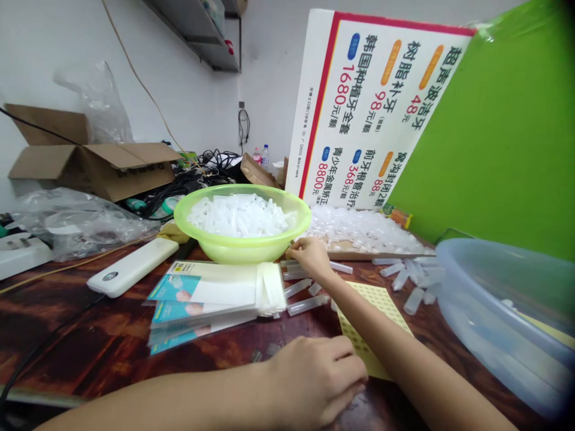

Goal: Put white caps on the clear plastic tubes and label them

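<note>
While the right hand (312, 256) stretches forward with its fingers loosely curled downward, its fingertips sit just beside the lower rim of a pale green plastic bowl (242, 251), right by the short clear plastic tubes (300, 288) scattered there; whether it has hold of one, I cannot tell. The left hand (314, 380) lies nearer the body, half curled and palm down, with its fingers by the lower edge of a yellow sheet of small square stickers (366, 293). Its grip, if any, cannot be made out. The loose tubes lie on a glossy, dark reddish-brown wood-grain table (90, 335), and the green bowl is heaped with more of them. To its left sits a stack of clear packets with teal-and-white cards (215, 305), then a white rectangular power bank (132, 266). Behind the bowl, a flat brown tray (345, 248) carries a pile of tubes, and a large translucent plastic basin (498, 317) stands at the right. A white dental price poster with red Chinese lettering (377, 108) leans against a bright green board (489, 131). Farther left are an open cardboard box (103, 167), crumpled clear plastic bags (76, 224) and tangled black cables (179, 185), below white walls and a dark metal wall shelf (197, 30).
</note>
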`<state>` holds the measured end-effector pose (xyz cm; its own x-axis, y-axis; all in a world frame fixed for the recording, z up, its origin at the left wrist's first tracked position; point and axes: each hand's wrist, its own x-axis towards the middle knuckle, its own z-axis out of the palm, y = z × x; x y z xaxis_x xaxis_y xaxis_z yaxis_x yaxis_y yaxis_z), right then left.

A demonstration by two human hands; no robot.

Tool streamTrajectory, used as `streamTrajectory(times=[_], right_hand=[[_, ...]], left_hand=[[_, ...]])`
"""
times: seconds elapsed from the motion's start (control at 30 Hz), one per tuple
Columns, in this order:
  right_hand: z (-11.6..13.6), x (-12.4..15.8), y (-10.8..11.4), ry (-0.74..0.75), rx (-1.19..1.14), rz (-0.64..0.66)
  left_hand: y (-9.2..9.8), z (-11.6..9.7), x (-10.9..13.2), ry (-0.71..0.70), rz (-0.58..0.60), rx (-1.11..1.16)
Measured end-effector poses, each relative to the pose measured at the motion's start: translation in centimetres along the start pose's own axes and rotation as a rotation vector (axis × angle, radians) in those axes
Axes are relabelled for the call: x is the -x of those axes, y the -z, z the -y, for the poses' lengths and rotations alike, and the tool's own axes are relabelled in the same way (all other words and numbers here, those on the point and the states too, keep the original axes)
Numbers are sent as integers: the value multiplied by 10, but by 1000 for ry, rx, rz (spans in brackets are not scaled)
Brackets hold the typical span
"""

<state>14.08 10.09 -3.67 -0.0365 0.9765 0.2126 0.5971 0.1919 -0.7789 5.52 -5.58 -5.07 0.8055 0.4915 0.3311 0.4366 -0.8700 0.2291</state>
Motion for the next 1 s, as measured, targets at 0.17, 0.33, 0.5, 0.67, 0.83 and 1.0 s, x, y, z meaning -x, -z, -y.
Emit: streamTrajectory(times=[0.17, 0.33, 0.5, 0.67, 0.83, 1.0], right_hand=[[-5, 2, -7, 74, 150, -68], [-8, -5, 9, 105, 139, -22], [-15, -17, 40, 83, 51, -27], [-37, -33, 78, 24, 54, -291], [-69, -44, 114, -64, 156, -562], [-77, -39, 120, -53, 250, -515]], left_hand=[[-1, -2, 0, -17, 2, -20], [5, 5, -2, 20, -80, -110], [10, 17, -2, 153, -193, -175], [3, 20, -2, 263, -116, -434], [0, 20, -2, 340, -26, -507], [3, 19, -3, 311, -11, -462]])
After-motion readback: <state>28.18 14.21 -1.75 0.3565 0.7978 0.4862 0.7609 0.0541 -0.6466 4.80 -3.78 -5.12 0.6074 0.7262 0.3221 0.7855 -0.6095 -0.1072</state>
